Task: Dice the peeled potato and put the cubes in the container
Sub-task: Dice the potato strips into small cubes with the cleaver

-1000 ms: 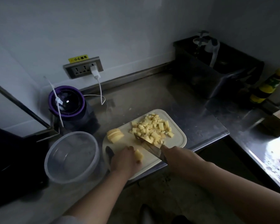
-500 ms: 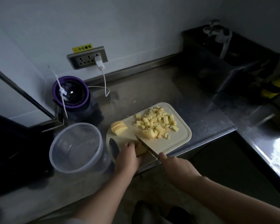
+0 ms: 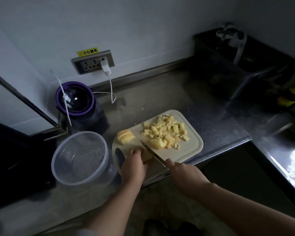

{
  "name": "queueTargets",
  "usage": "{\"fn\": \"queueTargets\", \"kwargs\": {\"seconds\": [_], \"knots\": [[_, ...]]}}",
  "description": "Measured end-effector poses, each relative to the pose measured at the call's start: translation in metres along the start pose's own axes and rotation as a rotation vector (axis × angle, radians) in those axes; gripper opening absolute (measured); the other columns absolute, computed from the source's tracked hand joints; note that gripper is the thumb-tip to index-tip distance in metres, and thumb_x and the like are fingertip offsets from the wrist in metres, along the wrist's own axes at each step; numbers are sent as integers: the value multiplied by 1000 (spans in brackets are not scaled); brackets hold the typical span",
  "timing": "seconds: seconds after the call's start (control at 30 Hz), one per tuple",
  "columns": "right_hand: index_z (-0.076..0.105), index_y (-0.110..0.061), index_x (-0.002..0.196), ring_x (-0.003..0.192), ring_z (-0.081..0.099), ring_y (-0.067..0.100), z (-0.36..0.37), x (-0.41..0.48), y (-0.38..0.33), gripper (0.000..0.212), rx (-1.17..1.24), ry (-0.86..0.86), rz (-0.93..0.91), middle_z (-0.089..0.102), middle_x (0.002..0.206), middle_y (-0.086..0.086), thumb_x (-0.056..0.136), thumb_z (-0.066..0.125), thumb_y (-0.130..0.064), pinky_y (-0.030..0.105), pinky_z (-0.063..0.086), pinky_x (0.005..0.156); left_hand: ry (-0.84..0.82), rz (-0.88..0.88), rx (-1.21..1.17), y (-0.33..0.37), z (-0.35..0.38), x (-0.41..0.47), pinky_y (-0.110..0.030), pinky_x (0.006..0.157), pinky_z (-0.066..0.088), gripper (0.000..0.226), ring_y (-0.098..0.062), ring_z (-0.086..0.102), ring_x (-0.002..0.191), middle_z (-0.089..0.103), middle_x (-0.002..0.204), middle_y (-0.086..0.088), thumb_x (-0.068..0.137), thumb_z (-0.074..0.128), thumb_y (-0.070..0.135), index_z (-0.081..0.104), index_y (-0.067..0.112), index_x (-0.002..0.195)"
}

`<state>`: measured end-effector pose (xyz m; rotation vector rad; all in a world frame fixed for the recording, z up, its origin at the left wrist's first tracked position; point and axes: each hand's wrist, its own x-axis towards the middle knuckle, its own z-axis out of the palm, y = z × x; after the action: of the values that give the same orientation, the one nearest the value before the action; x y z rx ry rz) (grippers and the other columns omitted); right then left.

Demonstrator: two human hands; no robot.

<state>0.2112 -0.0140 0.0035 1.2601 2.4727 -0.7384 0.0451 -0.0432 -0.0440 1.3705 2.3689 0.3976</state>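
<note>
Seen bare: left hand (image 3: 133, 166) and right hand (image 3: 186, 176), with forearms (image 3: 228, 200) uncovered well back from both wrists. A pale grey sleeve edge (image 3: 90, 233) is seen far behind the left hand, near the elbow, cut by the frame. A dark footwear-like shape (image 3: 160, 225) is noted below both hands; too dim to be confirmed.

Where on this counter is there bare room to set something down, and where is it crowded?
Bare steel lies behind the cutting board, between the white cable and the dark basin, and in front of the container. Crowded: the board's near end, with left hand, right hand and knife.
</note>
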Motion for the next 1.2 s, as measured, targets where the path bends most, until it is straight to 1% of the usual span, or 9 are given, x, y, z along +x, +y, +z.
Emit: {"fn": "queueTargets", "kwargs": {"seconds": [0.1, 0.2, 0.3, 0.4, 0.57, 0.73, 0.87, 0.97, 1.2], "knots": [[29, -24, 142, 90, 66, 17, -3, -1, 1, 49, 44, -10, 32, 63, 105, 4, 98, 49, -15, 32, 59, 79, -12, 10, -31, -3, -1, -1, -28, 97, 45, 40, -16, 52, 120, 48, 136, 1, 88, 66, 31, 55, 18, 124], [27, -26, 142, 85, 65, 16, -10, -4, 0, 51, 56, 45, 49, 62, 98, 3, 98, 48, -13, 29, 58, 74, -62, 20, -97, -7, -4, -2, -31, 100, 44, 46, -17, 49, 123, 45, 138, 1, 86, 67, 34, 55, 19, 127], [26, -24, 143, 80, 65, 16, -17, -10, -3, 51, 18, 74, 38, 62, 94, 3, 98, 47, -11, 29, 57, 69, -75, 9, -183, -9, -7, -2, -26, 96, 40, 47, -16, 49, 122, 50, 131, 1, 85, 67, 38, 56, 19, 127], [27, -24, 142, 79, 65, 17, -17, -16, -7, 50, -31, 74, 0, 64, 98, 3, 98, 47, -11, 33, 58, 71, -60, -8, -209, -9, -8, -2, -21, 88, 39, 44, -15, 53, 116, 55, 125, 0, 86, 67, 36, 58, 15, 124], [25, -23, 146, 82, 64, 16, -13, -17, -11, 54, -32, 51, -23, 61, 96, 3, 99, 48, -14, 31, 57, 75, -43, -25, -179, -9, -7, -3, -21, 86, 43, 35, -13, 58, 110, 64, 116, 1, 87, 66, 35, 62, 16, 117], [27, -23, 144, 85, 65, 17, -10, -15, -13, 51, -11, 40, -22, 63, 96, 3, 99, 50, -16, 32, 58, 78, -23, -32, -167, -8, -7, -3, -19, 78, 41, 29, -11, 61, 101, 66, 105, 3, 87, 66, 37, 65, 17, 107], [26, -23, 145, 86, 65, 17, -10, -14, -13, 53, -19, 36, -13, 63, 97, 3, 98, 51, -16, 33, 57, 80, -16, -21, -157, -9, -7, -2, -19, 79, 44, 29, -11, 61, 100, 67, 104, 3, 86, 66, 38, 65, 17, 106], [24, -22, 147, 86, 64, 16, -13, -14, -12, 57, -18, 35, -18, 62, 99, 3, 98, 52, -15, 30, 57, 81, -10, -15, -168, -10, -7, -2, -18, 78, 42, 27, -10, 62, 100, 67, 103, 5, 86, 67, 38, 65, 18, 104], [27, -23, 145, 86, 67, 17, -16, -7, -8, 52, 2, -12, -42, 64, 102, 5, 99, 49, -14, 32, 59, 77, -17, -12, -164, -10, -6, -2, -22, 83, 46, 28, -12, 62, 102, 68, 105, 3, 87, 66, 37, 65, 18, 106]]}}
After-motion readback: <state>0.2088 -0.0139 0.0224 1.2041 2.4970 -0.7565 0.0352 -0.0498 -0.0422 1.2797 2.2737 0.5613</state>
